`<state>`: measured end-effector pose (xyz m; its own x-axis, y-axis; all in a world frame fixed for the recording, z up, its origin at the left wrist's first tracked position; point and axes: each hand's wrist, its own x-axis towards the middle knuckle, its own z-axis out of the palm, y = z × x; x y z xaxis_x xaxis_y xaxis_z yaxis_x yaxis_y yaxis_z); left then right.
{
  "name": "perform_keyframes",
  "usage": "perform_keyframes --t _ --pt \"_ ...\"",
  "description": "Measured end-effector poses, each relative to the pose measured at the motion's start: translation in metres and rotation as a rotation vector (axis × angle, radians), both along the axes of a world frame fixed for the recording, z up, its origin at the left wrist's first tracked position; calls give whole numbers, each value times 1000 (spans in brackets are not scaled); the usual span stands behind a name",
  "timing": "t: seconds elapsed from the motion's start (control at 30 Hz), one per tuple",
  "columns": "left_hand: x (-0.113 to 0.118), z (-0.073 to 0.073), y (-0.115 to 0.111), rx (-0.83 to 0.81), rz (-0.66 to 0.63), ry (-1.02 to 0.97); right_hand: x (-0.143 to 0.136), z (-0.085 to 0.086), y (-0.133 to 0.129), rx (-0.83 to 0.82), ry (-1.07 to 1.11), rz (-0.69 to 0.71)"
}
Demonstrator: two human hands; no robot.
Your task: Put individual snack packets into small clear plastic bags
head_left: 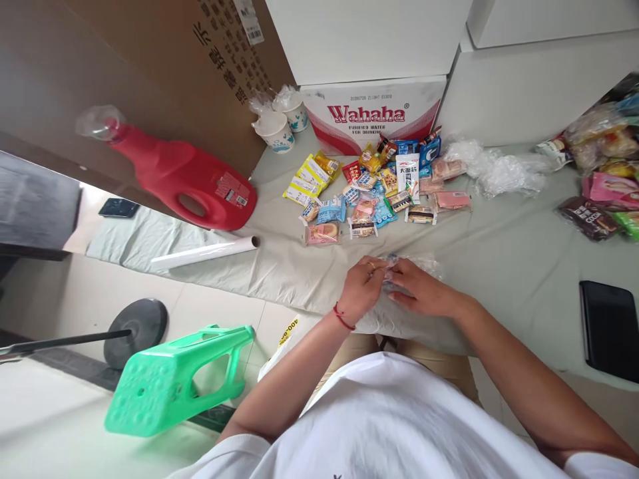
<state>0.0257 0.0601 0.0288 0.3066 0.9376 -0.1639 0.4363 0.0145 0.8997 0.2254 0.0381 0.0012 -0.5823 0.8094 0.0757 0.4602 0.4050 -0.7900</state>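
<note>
A thin clear plastic bag [423, 266] lies crumpled at the front of the cloth-covered surface. My left hand [363, 287], with a ring and a red string bracelet at the wrist, pinches the plastic between thumb and fingers. Close against it, my right hand [417, 287] has its thumb and forefinger on the same plastic, fingertips meeting the left ones. Just beyond the hands is a spread of small wrapped snacks [363, 209], among them yellow packets [305, 181], blue packets [331, 210] and a white packet [408, 176].
Behind the snacks stands a Wahaha water carton [369, 113], with paper cups [275, 133] to its left. A red jug [200, 179] and a white roll [204, 253] lie left. Crumpled clear plastic [509, 169], more snacks [592, 216] and a black phone [610, 329] are right. A green stool [174, 382] is lower left.
</note>
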Motion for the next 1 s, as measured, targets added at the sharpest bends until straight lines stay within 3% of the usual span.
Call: perform_keyframes --t 0.07,0.13,0.2,0.23,0.37,0.53,0.63,0.8,0.87,1.0 --pt "8 -7 -2 140 -77 126 14 -1 4 -152 138 -88" --pt "11 -11 -5 223 -124 284 30 -2 11 -205 185 -351" --pt "13 -11 -8 282 -129 443 42 -4 17 -98 56 -633" --pt "14 -11 -10 308 -127 509 44 -6 19 -29 -61 -702" --pt "20 -10 -11 381 -61 608 38 -16 15 35 -440 -625" --pt "25 -19 -3 356 121 538 17 -6 -2 48 -498 -620" --pt "28 -23 -1 265 139 571 0 5 -6 -86 -480 -584" --pt "29 -24 -12 214 111 561 -25 2 -11 -177 -167 -578" --pt "28 -26 -17 301 129 540 -31 -2 -17 -240 88 -568" --pt "28 -34 -24 485 73 426 -39 -5 -33 -526 522 -529"
